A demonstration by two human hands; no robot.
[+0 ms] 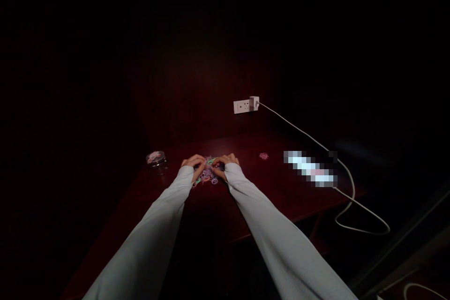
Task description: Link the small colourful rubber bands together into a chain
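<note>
A loose heap of small pastel hair ties [207, 176], in purple, pink, green and orange, lies on the dark red table between my two hands. My left hand [193, 163] is at the heap's left side, with thumb and fingers bent together on some of the ties. From the right side my right hand [227, 161] pinches into the same heap, its fingertips a short way from the left ones. Small size and dim light hide exactly which ties the fingers hold. A small separate bunch of pink hair ties [263, 155] lies further right.
At the left stands a clear round container [155, 158] with something pinkish on or in its top. A blurred-out bright device [310, 168] lies at the right. A white cable [298, 129] runs from a charger [254, 101] in the wall socket [241, 107] past the table's right edge.
</note>
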